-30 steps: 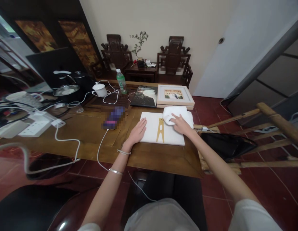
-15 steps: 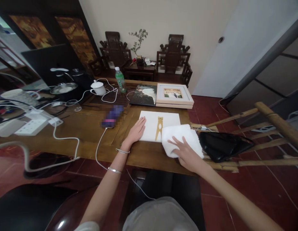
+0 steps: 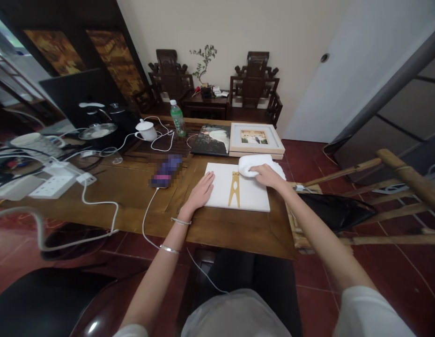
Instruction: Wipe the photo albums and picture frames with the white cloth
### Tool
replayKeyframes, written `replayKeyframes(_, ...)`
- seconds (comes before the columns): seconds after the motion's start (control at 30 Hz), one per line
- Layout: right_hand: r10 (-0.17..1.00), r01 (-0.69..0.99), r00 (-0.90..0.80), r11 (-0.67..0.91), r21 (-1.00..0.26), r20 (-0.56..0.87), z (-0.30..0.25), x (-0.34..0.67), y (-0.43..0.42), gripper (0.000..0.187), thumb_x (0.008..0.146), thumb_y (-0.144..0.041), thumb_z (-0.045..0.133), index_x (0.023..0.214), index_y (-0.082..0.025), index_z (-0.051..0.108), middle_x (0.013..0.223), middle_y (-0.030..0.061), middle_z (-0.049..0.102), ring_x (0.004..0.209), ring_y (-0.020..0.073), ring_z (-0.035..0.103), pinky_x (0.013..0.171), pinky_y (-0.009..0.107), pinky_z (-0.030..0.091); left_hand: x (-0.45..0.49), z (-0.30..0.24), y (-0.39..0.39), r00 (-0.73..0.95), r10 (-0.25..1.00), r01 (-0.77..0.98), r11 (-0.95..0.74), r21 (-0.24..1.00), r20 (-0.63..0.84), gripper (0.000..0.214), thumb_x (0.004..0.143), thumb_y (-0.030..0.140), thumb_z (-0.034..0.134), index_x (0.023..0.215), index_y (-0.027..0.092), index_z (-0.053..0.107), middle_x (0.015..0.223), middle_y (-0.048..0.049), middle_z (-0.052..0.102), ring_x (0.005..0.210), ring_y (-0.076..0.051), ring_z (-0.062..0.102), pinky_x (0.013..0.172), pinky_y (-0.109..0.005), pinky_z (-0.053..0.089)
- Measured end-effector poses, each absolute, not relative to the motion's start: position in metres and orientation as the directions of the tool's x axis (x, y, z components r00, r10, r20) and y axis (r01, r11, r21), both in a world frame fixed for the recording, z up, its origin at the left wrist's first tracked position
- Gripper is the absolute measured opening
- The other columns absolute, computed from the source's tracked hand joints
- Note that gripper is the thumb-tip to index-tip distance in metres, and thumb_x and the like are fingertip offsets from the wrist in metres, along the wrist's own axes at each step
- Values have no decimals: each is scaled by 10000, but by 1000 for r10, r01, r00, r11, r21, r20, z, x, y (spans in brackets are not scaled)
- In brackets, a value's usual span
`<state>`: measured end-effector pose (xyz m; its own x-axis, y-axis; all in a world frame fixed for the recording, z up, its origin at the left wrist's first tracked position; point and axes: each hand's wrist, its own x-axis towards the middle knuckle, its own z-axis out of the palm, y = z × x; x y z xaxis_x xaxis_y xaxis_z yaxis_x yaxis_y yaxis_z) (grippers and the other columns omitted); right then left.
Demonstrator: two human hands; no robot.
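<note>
A flat white board (image 3: pixel 217 194) with a gold, cat-headed, two-legged figure (image 3: pixel 234 189) on it lies on the wooden table (image 3: pixel 217 227). My left hand (image 3: pixel 201 191) rests flat over the board's left edge, fingers stretched out. At the board's far right corner, my right hand (image 3: pixel 268 175) has its fingers closed on a folded white towel (image 3: pixel 255 164). The towel covers that corner. Part of the right hand's grip is hidden by the cloth.
Behind the board are a dark photo panel (image 3: pixel 210 140) and stacked white picture frames (image 3: pixel 256 136). A green-labelled bottle (image 3: pixel 177 119), a lidded white cup (image 3: pixel 146 130), a phone (image 3: pixel 166 172) and a power strip (image 3: pixel 55 185) stand leftward. A bamboo rack (image 3: pixel 364 164) holds a black bag (image 3: pixel 336 210).
My right hand has moved the towel away from me, from the board's near right corner to its far right corner. My left hand stays on the left edge.
</note>
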<state>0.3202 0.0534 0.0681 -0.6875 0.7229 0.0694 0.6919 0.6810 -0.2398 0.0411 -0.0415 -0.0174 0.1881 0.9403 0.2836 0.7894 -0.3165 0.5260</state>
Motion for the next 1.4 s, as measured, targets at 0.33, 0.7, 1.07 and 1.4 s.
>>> replayKeyframes(0.33, 748, 718, -656, 659, -224, 98, 66, 316, 55, 514, 662, 1, 384, 1053, -155, 677, 1063, 71, 711, 1005, 248, 631, 904, 319, 429, 41, -19, -41, 182, 941, 789, -314, 529, 287, 514, 946, 322, 278, 1397, 105, 397, 1496, -109, 341, 1410, -204, 248, 1170, -403, 210)
replayKeyframes(0.7, 596, 576, -803, 786, -225, 26, 58, 350, -101, 487, 621, 64, 375, 958, -177, 630, 1403, 138, 469, 1388, 270, 259, 1106, 610, 196, 42, -19, -41, 177, 938, 791, -316, 523, 299, 505, 943, 312, 287, 1397, 122, 401, 1494, -95, 350, 1406, -210, 259, 1170, -407, 216)
replayKeyframes(1.07, 611, 577, -791, 767, -282, 44, 65, 345, -46, 491, 620, 29, 356, 969, -180, 630, 1246, 116, 615, 1321, 253, 397, 1102, 548, 231, 42, -19, -41, 178, 938, 791, -317, 523, 298, 504, 942, 313, 284, 1395, 128, 402, 1494, -95, 350, 1406, -211, 260, 1167, -419, 217)
replayKeyframes(1.4, 690, 657, -706, 722, -220, 159, 47, 327, 49, 535, 629, 12, 350, 1055, -135, 638, 1167, 120, 660, 1243, 291, 487, 1052, 532, 284, 41, -20, -42, 173, 937, 782, -319, 535, 305, 496, 944, 318, 292, 1401, 159, 400, 1494, -72, 353, 1404, -201, 265, 1166, -421, 224)
